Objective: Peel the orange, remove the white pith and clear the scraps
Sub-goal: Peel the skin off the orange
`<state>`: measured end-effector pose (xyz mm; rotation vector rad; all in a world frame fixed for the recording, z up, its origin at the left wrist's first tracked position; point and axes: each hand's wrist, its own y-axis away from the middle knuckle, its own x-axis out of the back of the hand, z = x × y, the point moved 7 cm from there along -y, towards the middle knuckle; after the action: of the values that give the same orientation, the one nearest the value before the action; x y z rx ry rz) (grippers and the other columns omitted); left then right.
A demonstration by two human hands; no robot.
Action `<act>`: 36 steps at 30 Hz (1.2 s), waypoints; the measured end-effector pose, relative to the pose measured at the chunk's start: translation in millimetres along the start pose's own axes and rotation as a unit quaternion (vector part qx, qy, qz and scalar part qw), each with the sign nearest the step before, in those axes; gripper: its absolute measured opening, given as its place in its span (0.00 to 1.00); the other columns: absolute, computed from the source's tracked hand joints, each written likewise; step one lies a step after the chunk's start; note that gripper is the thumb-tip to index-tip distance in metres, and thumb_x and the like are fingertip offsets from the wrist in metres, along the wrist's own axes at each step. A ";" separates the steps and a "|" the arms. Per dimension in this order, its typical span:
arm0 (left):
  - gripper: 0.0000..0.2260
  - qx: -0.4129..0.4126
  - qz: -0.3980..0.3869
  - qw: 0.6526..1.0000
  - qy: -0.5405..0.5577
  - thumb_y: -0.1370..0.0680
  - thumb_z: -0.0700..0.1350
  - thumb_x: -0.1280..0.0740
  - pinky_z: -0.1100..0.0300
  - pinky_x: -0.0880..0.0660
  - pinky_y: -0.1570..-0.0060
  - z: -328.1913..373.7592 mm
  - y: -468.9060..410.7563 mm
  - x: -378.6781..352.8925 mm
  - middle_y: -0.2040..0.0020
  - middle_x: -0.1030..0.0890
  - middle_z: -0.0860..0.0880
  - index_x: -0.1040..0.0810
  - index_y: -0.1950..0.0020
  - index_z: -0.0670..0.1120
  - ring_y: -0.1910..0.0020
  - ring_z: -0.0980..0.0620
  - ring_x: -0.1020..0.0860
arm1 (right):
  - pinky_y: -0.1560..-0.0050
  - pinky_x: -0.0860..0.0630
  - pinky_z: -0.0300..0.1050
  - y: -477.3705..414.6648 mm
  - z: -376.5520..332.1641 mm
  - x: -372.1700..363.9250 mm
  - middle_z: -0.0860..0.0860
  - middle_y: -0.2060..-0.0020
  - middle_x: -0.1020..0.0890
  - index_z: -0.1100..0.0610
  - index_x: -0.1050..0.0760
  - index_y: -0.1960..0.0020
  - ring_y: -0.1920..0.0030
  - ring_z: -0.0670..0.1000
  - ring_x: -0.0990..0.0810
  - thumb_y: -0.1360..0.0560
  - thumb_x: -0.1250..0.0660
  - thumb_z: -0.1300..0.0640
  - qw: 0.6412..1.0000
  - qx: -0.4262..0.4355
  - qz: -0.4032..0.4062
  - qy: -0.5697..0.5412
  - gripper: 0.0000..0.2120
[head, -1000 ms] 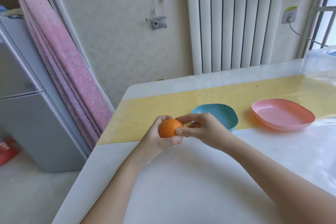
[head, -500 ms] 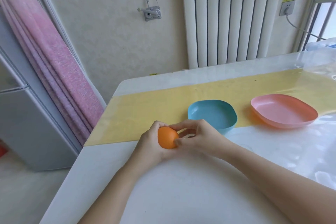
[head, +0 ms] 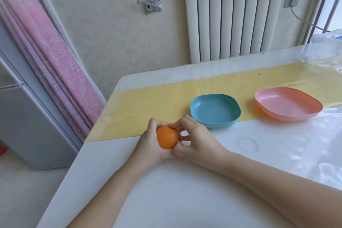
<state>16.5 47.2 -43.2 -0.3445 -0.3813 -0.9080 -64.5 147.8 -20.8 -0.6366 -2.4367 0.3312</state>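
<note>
While we cup the orange [head: 167, 137] in our left hand [head: 149, 147] over the table [head: 166, 200], our right hand [head: 199, 139] pinches its top, peel intact.
Risk: nails could slip on smooth skin or dig deep and squirt juice; scraps could miss the blue dish [head: 215, 112] nearby.

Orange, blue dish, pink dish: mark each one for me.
orange [head: 167, 137]: head view, middle of the visible peel.
blue dish [head: 214, 110]: head view, bare floor inside.
pink dish [head: 286, 102]: head view, bare floor inside.

Bright daylight from the right; glare on table [head: 305, 153], edges warped.
</note>
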 end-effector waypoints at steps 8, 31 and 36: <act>0.32 -0.010 0.012 1.000 -0.026 0.40 0.45 0.18 0.68 0.26 0.60 -0.9 4.7 -0.1 0.50 0.21 0.58 0.33 0.45 0.55 0.58 0.65 0.22 | 0.51 0.24 0.53 -2.3 -0.3 -6.4 0.50 0.52 0.28 0.59 0.28 0.43 0.50 0.52 0.24 0.31 0.37 0.66 0.999 0.004 0.025 0.026 0.16; 0.29 -0.001 0.047 0.999 -0.007 0.44 0.62 0.27 0.63 0.28 0.58 -6.3 4.5 7.5 0.43 0.26 0.51 0.32 0.47 0.59 0.50 0.51 0.23 | 0.58 0.26 0.31 -9.7 12.1 21.1 0.43 0.65 0.19 0.51 0.23 0.62 0.61 0.43 0.21 0.28 0.33 0.70 0.998 -0.020 0.058 0.010 0.14; 0.26 -0.016 0.049 0.999 -0.014 0.43 0.61 0.27 0.60 0.24 0.55 -3.7 5.3 7.5 0.43 0.25 0.52 0.30 0.47 0.61 0.49 0.52 0.22 | 0.54 0.23 0.35 -8.3 11.0 18.5 0.42 0.63 0.18 0.49 0.21 0.53 0.60 0.41 0.19 0.23 0.34 0.60 0.999 -0.034 0.041 -0.005 0.06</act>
<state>25.7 43.4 -43.7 -0.4024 -0.3736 -0.8156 -87.3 149.2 -17.5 -0.7682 -2.4443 0.2858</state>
